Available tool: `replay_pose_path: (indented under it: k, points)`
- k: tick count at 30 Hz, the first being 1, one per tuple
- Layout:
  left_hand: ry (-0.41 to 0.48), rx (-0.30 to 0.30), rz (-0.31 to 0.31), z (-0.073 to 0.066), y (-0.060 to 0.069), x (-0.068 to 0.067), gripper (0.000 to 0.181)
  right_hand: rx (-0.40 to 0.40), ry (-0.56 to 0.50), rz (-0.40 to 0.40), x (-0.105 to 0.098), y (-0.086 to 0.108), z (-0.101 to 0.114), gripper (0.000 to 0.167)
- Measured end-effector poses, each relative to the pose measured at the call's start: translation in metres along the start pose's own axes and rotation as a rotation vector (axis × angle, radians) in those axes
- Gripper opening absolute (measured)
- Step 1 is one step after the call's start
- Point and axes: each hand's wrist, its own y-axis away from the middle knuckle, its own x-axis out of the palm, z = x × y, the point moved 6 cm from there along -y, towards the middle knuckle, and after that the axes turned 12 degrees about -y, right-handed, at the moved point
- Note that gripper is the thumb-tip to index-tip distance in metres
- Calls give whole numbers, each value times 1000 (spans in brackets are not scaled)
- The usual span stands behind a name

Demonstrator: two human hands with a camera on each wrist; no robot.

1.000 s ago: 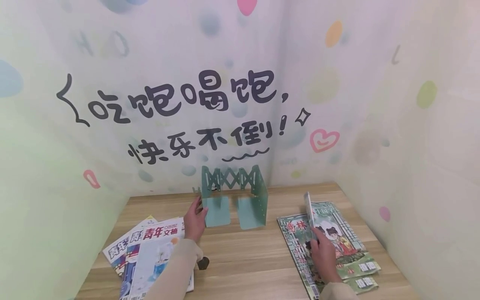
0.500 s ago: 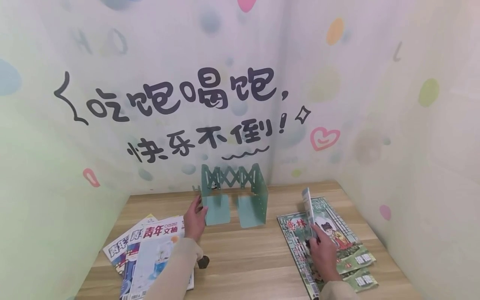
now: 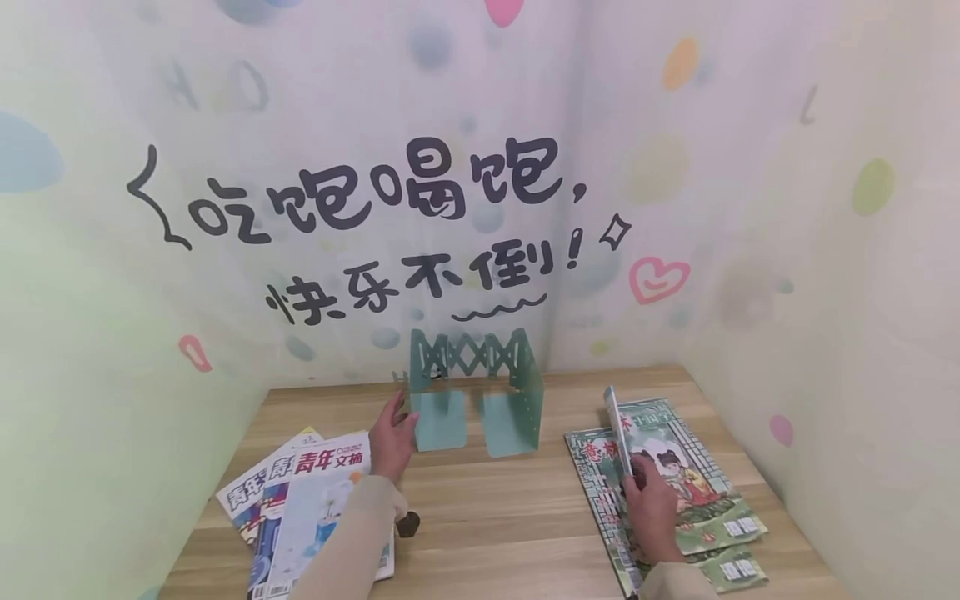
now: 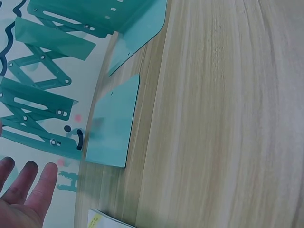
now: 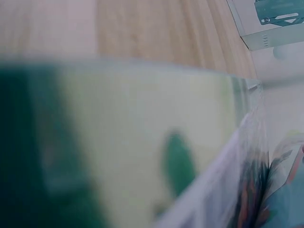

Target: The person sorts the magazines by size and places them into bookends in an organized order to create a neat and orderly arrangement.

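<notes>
A teal folding bookend [image 3: 438, 421] stands near the back of the table, with its two side plates apart and a lattice between them. My left hand [image 3: 393, 442] is at its left plate, fingers extended; whether they touch the plate I cannot tell. In the left wrist view the fingers [image 4: 43, 190] look straight and hold nothing. At the right, my right hand [image 3: 651, 504] grips a magazine [image 3: 617, 425] held up on edge. Beneath it lie overlapping green-covered magazines [image 3: 701, 483]. Blurred and close, the held magazine's cover [image 5: 142, 123] fills much of the right wrist view.
Several magazines [image 3: 318, 508] lie fanned at the left, partly under my left forearm. A dark rounded object [image 3: 408, 525] shows beside the left wrist. The wood table [image 3: 480, 525] meets a printed curtain [image 3: 465, 108] at the back and sides.
The magazine in my right hand has tilted slightly on its edge. My left hand stays beside the bookend. The head view has shifted a little, so the scene sits further right.
</notes>
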Motion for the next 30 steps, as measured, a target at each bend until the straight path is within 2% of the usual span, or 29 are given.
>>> replay_pose_path:
  k: [3,5,9,12,18,25,30]
  points:
    - [-10,15,-10,-1,-1,0,53,66,16,31,0,-2,-2,38]
    - [-10,14,-15,-1,-1,0,53,79,48,51,0,-3,-1,38]
    - [-14,6,-6,0,-2,1,54,59,80,66,0,-3,4,33]
    - [-15,-11,8,1,-4,3,54,33,65,47,-1,-2,7,32]
    - [-2,-37,10,1,-6,4,55,-103,57,-61,-7,1,14,24]
    - [8,-14,18,-1,-6,7,55,-298,56,-185,-16,6,30,23]
    - [8,-1,27,-3,-6,8,53,-365,51,-230,-19,12,41,27]
